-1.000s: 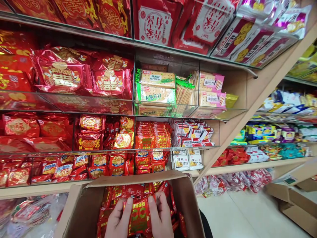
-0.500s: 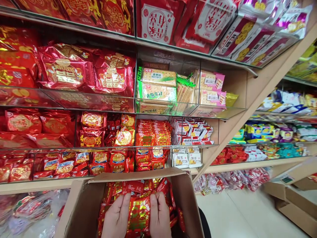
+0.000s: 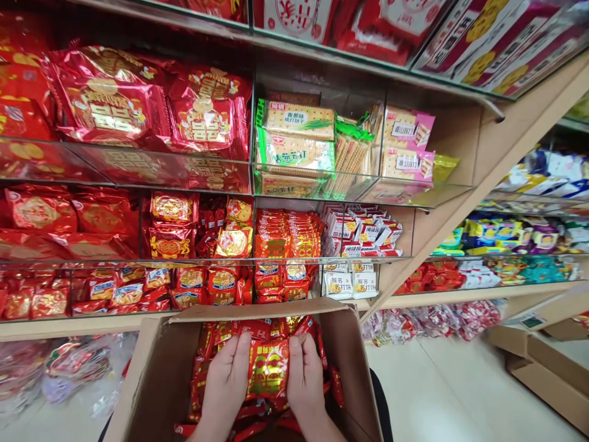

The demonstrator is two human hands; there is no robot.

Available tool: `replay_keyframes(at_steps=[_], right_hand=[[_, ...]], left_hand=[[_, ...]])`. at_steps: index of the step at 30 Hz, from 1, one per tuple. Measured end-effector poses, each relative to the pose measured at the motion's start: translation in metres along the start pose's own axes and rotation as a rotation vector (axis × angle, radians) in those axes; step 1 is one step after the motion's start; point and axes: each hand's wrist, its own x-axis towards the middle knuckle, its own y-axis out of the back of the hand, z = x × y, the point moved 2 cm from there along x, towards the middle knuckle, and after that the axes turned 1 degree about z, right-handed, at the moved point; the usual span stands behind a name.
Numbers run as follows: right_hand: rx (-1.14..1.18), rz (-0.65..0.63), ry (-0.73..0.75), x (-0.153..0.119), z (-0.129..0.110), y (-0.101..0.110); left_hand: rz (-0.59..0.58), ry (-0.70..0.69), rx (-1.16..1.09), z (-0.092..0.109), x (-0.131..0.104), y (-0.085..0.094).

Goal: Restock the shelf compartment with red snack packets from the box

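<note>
Between my two hands is a red snack packet (image 3: 268, 371) with gold lettering, perhaps the front of a small stack. My left hand (image 3: 227, 377) grips its left end, thumb on top and fingers folded around. On the right end, my right hand (image 3: 304, 374) holds in the same way. Both hands are over an open cardboard box (image 3: 159, 380), in which many similar red packets (image 3: 338, 387) lie loose. The undersides of the held packet and the fingertips beneath it are hidden.
Beyond the box rise shelves with clear dividers. A row of red packets (image 3: 288, 236) stands in a lower bin, beside white-and-red packets (image 3: 363, 230). Green-edged cracker packs (image 3: 297, 150) sit higher. Bagged goods (image 3: 69, 368) lie below left; another cardboard box (image 3: 543, 374) is on the floor at right.
My hands and the held packet are a little higher and farther right, lifted slightly within the box. The view has tilted down, so the shelves appear higher.
</note>
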Motion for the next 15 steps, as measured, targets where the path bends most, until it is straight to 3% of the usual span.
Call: replay_keyframes(at_steps=[5,10,12,15], right_hand=[[0.047,0.016,-0.045,0.002,-0.001,-0.002],[-0.061,-0.064,0.009,0.009,0.003,0.008],[-0.168,-0.199,0.062,0.013,0.001,0.016],[-0.299,-0.457,0.155,0.016,-0.007,0.023]], left_hand=[[0.026,0.023,-0.072,0.0,0.002,-0.007],[-0.075,-0.015,0.08,-0.007,0.009,0.0],[-0.18,-0.06,0.154,-0.011,0.012,0.006],[-0.499,-0.1,0.176,-0.016,0.012,0.009]])
